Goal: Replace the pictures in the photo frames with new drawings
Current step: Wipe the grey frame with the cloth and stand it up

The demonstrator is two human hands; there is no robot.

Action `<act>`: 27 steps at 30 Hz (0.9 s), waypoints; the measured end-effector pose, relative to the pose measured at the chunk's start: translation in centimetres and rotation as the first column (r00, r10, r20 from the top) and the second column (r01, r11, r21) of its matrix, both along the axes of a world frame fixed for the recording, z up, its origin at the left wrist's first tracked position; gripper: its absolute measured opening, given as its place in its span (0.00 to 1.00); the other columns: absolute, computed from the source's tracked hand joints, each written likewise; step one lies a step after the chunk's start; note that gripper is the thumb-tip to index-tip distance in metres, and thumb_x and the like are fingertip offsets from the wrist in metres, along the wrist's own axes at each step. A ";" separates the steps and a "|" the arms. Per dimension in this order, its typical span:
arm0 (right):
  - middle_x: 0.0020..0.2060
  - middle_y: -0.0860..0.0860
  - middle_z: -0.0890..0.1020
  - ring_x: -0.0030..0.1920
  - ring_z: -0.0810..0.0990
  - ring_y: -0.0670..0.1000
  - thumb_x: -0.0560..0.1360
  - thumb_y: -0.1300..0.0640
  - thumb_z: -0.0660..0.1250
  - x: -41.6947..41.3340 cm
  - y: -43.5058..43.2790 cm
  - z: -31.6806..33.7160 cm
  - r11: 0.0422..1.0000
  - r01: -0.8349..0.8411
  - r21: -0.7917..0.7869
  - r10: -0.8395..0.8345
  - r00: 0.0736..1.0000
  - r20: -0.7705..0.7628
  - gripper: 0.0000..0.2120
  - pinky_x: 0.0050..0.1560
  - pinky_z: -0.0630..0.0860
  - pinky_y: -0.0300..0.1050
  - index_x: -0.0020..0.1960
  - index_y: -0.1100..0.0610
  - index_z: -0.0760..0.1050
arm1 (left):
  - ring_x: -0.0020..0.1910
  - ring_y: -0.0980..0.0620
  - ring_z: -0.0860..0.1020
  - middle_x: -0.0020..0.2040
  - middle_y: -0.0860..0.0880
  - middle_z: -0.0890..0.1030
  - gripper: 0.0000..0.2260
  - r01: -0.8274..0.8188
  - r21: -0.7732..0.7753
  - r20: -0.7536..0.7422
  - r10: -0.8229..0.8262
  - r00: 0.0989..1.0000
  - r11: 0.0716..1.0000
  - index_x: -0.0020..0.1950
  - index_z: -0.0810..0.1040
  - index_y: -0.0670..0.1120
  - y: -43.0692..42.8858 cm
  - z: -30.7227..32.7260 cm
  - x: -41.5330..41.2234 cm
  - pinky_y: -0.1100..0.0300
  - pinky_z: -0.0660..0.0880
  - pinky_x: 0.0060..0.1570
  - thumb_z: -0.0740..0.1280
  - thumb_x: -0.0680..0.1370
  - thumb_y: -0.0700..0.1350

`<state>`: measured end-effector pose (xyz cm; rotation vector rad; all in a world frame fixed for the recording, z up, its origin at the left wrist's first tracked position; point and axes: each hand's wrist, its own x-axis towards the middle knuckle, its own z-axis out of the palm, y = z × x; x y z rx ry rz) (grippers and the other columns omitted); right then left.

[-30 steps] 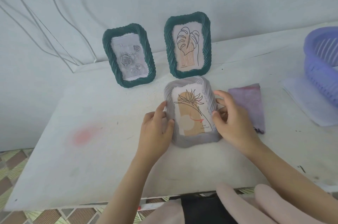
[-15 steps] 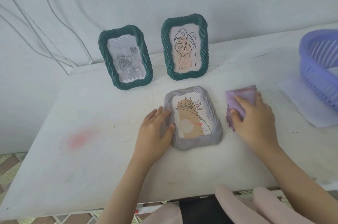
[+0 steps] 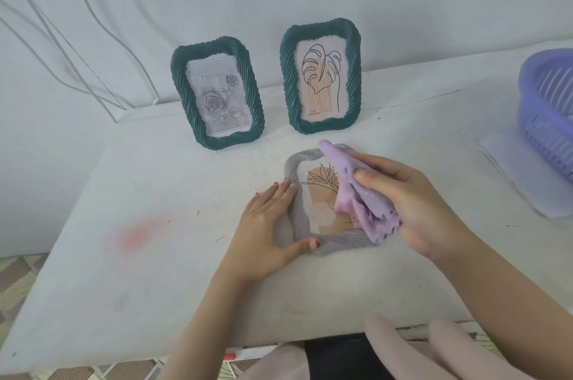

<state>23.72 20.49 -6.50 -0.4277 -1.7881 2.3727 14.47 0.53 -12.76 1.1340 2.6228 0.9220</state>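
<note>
A grey rope-edged photo frame [image 3: 297,209] lies flat on the white table [image 3: 155,255], holding a line drawing of a flower on tan shapes. My left hand [image 3: 269,224] rests flat against its left edge, thumb at the bottom corner. My right hand [image 3: 412,196] grips a crumpled purple cloth [image 3: 356,193] over the frame's right half, hiding that side. Behind stand two dark green frames: the left green frame [image 3: 217,93] shows a grey rose picture, the right green frame [image 3: 321,76] a leaf line drawing.
A purple plastic basket [image 3: 548,107] sits at the right edge on a white sheet [image 3: 521,181]. White cables [image 3: 93,69] hang on the wall behind. A pink stain [image 3: 139,234] marks the table's left part. My knees are below the front edge.
My right hand left the grey frame, took the purple cloth from the table on the right, and brought it over the frame. My left hand stayed at the frame's left edge.
</note>
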 end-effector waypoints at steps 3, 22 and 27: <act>0.32 0.50 0.82 0.37 0.79 0.49 0.76 0.61 0.63 -0.2 0.2 -1.8 0.980 -0.028 0.196 0.022 0.999 0.028 0.13 0.39 0.75 0.40 0.58 0.52 0.78 | 0.74 0.61 0.53 0.74 0.59 0.56 0.45 0.002 -0.020 -0.017 -0.002 1.000 1.000 0.75 0.57 0.52 -0.1 -0.1 -0.2 0.60 0.47 0.73 0.63 0.63 0.72; 0.73 0.51 0.63 0.75 0.53 0.53 0.74 0.43 0.40 -4.5 -0.2 -5.2 0.003 -0.140 0.990 0.107 0.985 0.138 0.30 0.71 0.42 0.47 0.68 0.53 0.68 | 0.74 0.62 0.46 0.74 0.61 0.47 0.47 0.041 -0.169 -0.074 -0.054 0.996 0.985 0.75 0.49 0.54 0.1 -0.3 -0.5 0.61 0.41 0.73 0.52 0.62 0.78; 0.71 0.49 0.67 0.74 0.55 0.51 0.78 0.45 0.46 -0.8 -0.8 -5.3 0.011 -0.151 0.988 0.277 0.950 0.142 0.22 0.73 0.50 0.49 0.61 0.51 0.74 | 0.75 0.61 0.46 0.74 0.61 0.47 0.45 0.041 -0.178 -0.083 -0.057 0.995 0.983 0.73 0.45 0.56 -0.1 -0.4 -0.6 0.62 0.41 0.72 0.52 0.63 0.77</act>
